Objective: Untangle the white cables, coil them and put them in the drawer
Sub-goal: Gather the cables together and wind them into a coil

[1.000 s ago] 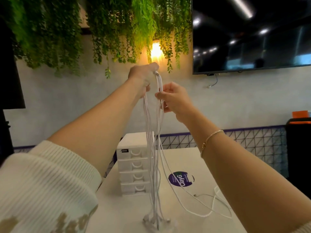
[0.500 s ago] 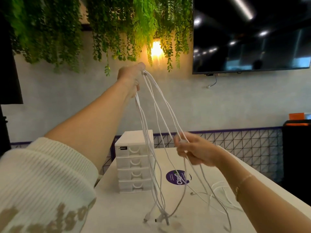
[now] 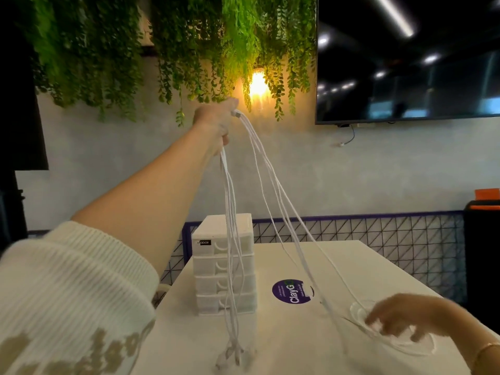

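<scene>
- Cables first: the left hand (image 3: 216, 123) is raised high in front of the wall, fingers curled round the bunched upper ends of the white cables (image 3: 232, 212), with a plug end poking out beside the knuckles.
- From that grip the strands split into two groups. One group hangs almost straight down in front of the drawer unit (image 3: 224, 263), its connector ends reaching the counter (image 3: 351, 266) just in front of the unit (they look blurred, so which plugs they are cannot be told).
- The other group slants down and to the right, over the round purple sticker (image 3: 290, 292), and ends at the right hand (image 3: 397, 318).
- The right hand is low, just over the counter near its right edge, palm down with fingers curled among loose loops of cable lying there; motion blur hides whether it actually pinches a strand, so its grip cannot be told. A thin bracelet (image 3: 487, 350) sits on that wrist.
- The drawer unit is white, four drawers stacked, all pushed in, standing toward the counter's left side; a small dark label is on the top drawer's front.
- A cream ribbed sleeve (image 3: 67, 293) is pushed up the left forearm.
- Behind: hanging green plants (image 3: 162, 44), a lit wall lamp (image 3: 257, 82) and a dark screen (image 3: 405, 58) on the wall.
</scene>
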